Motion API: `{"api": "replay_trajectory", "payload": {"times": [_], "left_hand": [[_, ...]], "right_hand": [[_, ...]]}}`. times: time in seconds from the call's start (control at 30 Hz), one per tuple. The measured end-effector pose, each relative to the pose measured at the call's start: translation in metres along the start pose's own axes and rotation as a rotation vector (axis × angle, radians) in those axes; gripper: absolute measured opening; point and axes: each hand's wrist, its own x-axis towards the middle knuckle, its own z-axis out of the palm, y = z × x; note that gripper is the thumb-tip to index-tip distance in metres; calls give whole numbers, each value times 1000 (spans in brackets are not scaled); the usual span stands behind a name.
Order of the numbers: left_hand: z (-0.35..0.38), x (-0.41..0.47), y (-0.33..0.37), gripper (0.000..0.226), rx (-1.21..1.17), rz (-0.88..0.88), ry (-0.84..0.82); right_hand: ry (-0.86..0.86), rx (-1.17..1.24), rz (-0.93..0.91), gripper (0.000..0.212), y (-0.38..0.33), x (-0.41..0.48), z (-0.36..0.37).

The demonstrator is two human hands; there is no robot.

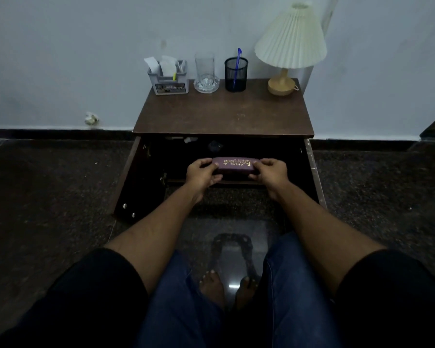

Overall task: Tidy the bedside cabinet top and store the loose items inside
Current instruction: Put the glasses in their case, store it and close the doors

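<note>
While the bedside cabinet's two doors stand swung open toward the near side, both hands are on a maroon spectacle case (234,165) right at the mouth of the compartment, just below the front edge of the cabinet top (224,114). Left hand (202,173) has its thumb and fingers curled round the left end, right hand (271,172) grips the right end the same way. The case sits level, long side running left to right, with the gold "PRINCE OPTICALS" lettering facing up. Honestly can't tell if it's resting on the inside floor or just held above it; it's super dark in there.

Up top, everything's lined up along the far edge by the wall. From left to right there's a grey desk organizer (168,81) stuffed with paper slips, a clear glass tumbler (206,71), a black mesh pen cup (236,75) with a blue pen (237,69) leaning in it, and a table lamp (290,38) with a pleated cream shade on a wooden base at the far right corner. The near half of the top is bare brown wood.

Far back inside the cabinet there are a few small pale and dark bits, too dim to name. The left door (127,187) shows two metal screw heads near its bottom.
</note>
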Motion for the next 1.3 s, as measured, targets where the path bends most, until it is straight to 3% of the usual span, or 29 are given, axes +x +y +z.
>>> {"api": "replay_trajectory", "payload": {"times": [0.07,0.17,0.37,0.7,0.97,1.1,1.3], "left_hand": [[1,0,-2,37,21,-3,-8],[1,2,-6,37,26,-19,-26],[4,17,-14,37,25,-31,-28],[43,82,-46,33,111,50,82],[78,142,-66,38,435,109,1],[90,170,-62,20,524,96,1],[108,195,-54,13,536,-40,-74]], "right_hand": [[24,-24,12,25,0,1,-3],[40,-65,16,15,1,5,-6],[56,-58,37,18,6,20,-9],[138,-204,28,30,17,84,-5],[94,-341,-1,27,30,149,-6],[145,-369,0,18,31,177,-3],[111,-390,-39,46,26,207,-1]]}}
